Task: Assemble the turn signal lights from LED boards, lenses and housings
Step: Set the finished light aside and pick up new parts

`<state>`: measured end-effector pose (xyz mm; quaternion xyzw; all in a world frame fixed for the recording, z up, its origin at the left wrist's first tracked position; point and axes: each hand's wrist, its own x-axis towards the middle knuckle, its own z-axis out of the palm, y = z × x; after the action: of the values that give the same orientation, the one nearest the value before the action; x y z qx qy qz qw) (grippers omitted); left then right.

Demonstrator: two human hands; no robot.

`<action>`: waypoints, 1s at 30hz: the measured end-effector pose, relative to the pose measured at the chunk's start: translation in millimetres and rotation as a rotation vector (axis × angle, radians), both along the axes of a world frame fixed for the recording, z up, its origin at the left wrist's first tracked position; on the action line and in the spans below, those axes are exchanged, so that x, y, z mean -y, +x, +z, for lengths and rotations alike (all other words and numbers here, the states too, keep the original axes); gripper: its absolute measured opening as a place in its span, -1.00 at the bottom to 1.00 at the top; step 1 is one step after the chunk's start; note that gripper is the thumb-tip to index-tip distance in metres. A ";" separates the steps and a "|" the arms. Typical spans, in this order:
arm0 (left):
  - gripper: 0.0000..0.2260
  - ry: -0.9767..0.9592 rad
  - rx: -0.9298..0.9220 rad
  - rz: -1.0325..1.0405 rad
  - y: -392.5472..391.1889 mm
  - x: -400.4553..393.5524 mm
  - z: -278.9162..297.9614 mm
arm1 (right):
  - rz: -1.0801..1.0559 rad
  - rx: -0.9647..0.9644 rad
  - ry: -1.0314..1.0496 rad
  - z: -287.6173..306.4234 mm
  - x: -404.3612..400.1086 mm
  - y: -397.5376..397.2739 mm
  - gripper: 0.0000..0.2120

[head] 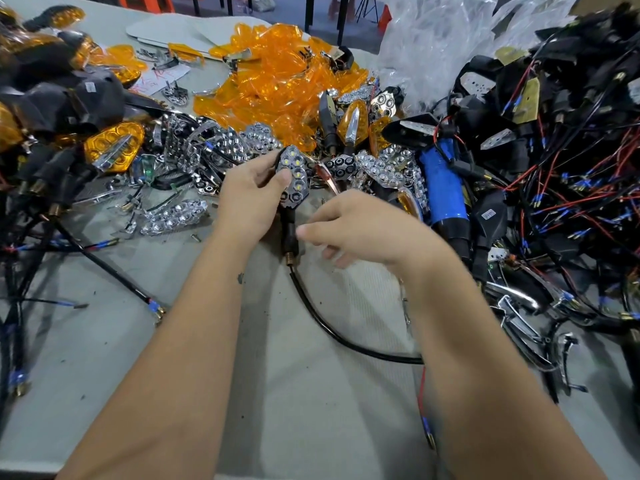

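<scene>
My left hand [247,199] grips a black turn signal housing [293,176] that has a chrome honeycomb reflector with lit LEDs seated in it. Its thumb lies on the reflector's face. The housing's black stem [290,233] points down toward me, and its cable [329,327] curves away across the table. My right hand [360,230] hovers just right of the stem with loosely curled fingers that are blurred and hold nothing I can see. A heap of amber lenses [273,81] lies behind, and loose chrome reflectors [175,216] sit on either side.
Finished amber-and-black lights [69,98] pile up at the far left. A tangle of black housings with red and black wires [554,161] fills the right. A blue cylinder-shaped tool [445,181] lies beside my right hand. Clear plastic bags [436,36] stand at the back. Grey table [138,358] stretches toward me.
</scene>
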<state>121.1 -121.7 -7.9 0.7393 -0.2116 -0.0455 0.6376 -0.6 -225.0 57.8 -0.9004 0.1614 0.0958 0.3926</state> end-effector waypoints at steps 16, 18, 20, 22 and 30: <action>-0.66 0.270 0.073 0.030 -5.6 5.0 -1.7 | -0.431 0.411 -0.075 -51.6 -2.9 46.1 -0.87; -0.66 0.350 0.116 0.057 -4.9 7.1 -2.6 | -0.410 0.398 -0.182 -53.9 -6.3 45.6 -0.85; -0.67 0.386 0.131 0.066 -4.2 8.6 -2.5 | -0.389 0.391 -0.278 -55.9 -11.1 45.5 -0.85; -0.66 0.408 0.127 0.060 -4.5 9.0 -2.7 | -0.359 0.367 -0.380 -57.4 -15.5 46.8 -0.84; -0.64 0.423 0.132 0.046 -9.5 10.1 -1.9 | -0.227 0.316 -0.503 -58.1 -21.8 42.0 -0.89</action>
<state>111.5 -131.9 -9.9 0.8627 -0.2215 -0.0260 0.4539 41.3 -203.2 -0.3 -0.9493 0.2164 -0.1325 0.1859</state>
